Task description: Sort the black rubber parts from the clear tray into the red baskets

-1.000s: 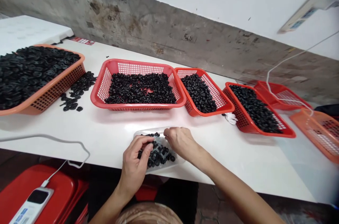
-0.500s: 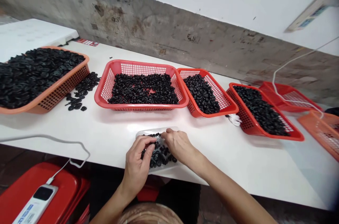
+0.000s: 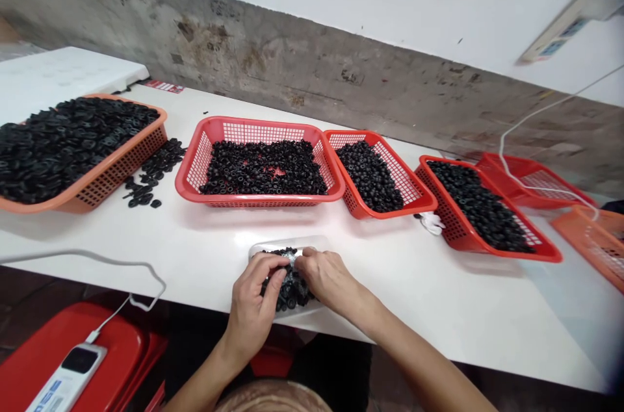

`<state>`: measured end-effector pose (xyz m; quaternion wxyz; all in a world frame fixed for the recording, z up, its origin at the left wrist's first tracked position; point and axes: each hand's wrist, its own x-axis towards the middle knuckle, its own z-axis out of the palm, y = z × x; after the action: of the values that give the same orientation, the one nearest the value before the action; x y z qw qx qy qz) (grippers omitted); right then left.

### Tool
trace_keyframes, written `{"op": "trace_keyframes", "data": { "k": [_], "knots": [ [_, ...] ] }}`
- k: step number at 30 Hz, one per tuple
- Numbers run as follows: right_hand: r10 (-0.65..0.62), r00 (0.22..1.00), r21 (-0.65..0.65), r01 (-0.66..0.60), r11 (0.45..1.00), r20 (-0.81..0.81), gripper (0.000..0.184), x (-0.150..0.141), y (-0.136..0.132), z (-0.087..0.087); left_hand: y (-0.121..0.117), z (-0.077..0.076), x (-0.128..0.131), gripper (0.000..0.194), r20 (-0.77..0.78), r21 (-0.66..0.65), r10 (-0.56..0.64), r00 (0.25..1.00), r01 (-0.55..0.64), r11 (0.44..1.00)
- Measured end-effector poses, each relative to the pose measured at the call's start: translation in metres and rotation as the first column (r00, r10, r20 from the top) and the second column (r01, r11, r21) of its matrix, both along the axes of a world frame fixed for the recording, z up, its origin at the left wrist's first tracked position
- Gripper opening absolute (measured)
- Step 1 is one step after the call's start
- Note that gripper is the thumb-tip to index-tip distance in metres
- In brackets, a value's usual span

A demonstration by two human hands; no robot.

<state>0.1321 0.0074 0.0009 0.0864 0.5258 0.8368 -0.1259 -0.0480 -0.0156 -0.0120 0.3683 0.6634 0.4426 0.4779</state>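
Observation:
A shallow clear tray (image 3: pixel 319 242) near the table's front edge holds a heap of small black ring-like parts (image 3: pixel 291 297). Over the heap, shiny crinkled clear plastic (image 3: pixel 291 257), perhaps a small bag, shows between my fingertips. My left hand (image 3: pixel 256 292) comes in from the left, fingers curled and fingertips at the plastic's left side. From the right, my right hand (image 3: pixel 326 274) is closed, its thumb and fingers pinched at the plastic's other side. My right fingers hide part of the tray, and any small part inside the plastic cannot be made out.
Behind the tray stand a pink-red basket (image 3: pixel 260 199), a red basket (image 3: pixel 394 210) and another red basket (image 3: pixel 492 248), all holding black parts. A heaped orange basket (image 3: pixel 121 158) is at left, with loose black pieces (image 3: pixel 143 194) beside it. A cable (image 3: pixel 121 259) crosses the front left.
Both hands stay over the tray. My right hand has sunk slightly and its fingers are closer to the left ones. The whole view has shifted a little.

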Motion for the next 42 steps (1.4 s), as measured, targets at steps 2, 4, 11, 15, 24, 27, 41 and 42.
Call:
{"op": "trace_keyframes", "data": {
  "k": [2, 4, 11, 15, 24, 27, 41, 42],
  "knots": [
    [0.022, 0.999, 0.007, -0.022, 1.0, -0.027, 0.025, 0.002, -0.001, -0.006, -0.001, 0.001, 0.0, 0.018, -0.004, 0.001, -0.003, 1.0, 0.003, 1.0],
    [0.028, 0.996, 0.011, -0.028, 1.0, -0.088, 0.024, 0.005, -0.001, -0.009, -0.001, 0.002, 0.001, 0.018, -0.001, 0.0, -0.002, 1.0, 0.002, 1.0],
    [-0.121, 0.815, 0.023, 0.162, 0.986, -0.567, 0.018, 0.013, 0.009, 0.017, 0.018, 0.004, -0.002, 0.018, 0.053, -0.067, -0.029, 0.998, 0.032, 0.997],
    [-0.064, 0.703, 0.056, 0.146, 0.988, -0.708, 0.018, 0.012, 0.017, 0.043, 0.039, 0.018, 0.003, 0.016, 0.07, -0.08, -0.021, 0.997, 0.027, 0.996],
    [0.046, 0.647, 0.234, 0.209, 0.949, -0.761, 0.026, 0.01, 0.058, 0.088, 0.096, 0.058, 0.031, 0.011, 0.06, 0.24, 0.0, 0.998, -0.014, 0.971],
    [0.038, 0.596, 0.256, 0.287, 0.923, -0.802, 0.027, 0.017, 0.069, 0.091, 0.117, 0.061, 0.041, 0.013, 0.126, 0.213, -0.061, 0.99, 0.033, 0.976],
    [0.008, 0.509, 0.189, 0.304, 0.934, -0.861, 0.017, 0.026, 0.088, 0.075, 0.141, 0.031, 0.041, 0.012, 0.254, 0.107, -0.089, 0.963, 0.064, 0.992],
    [0.019, 0.518, 0.211, 0.315, 0.925, -0.855, 0.016, 0.027, 0.088, 0.074, 0.141, 0.029, 0.039, 0.012, 0.274, 0.073, -0.105, 0.956, 0.088, 0.993]
  ]
}}
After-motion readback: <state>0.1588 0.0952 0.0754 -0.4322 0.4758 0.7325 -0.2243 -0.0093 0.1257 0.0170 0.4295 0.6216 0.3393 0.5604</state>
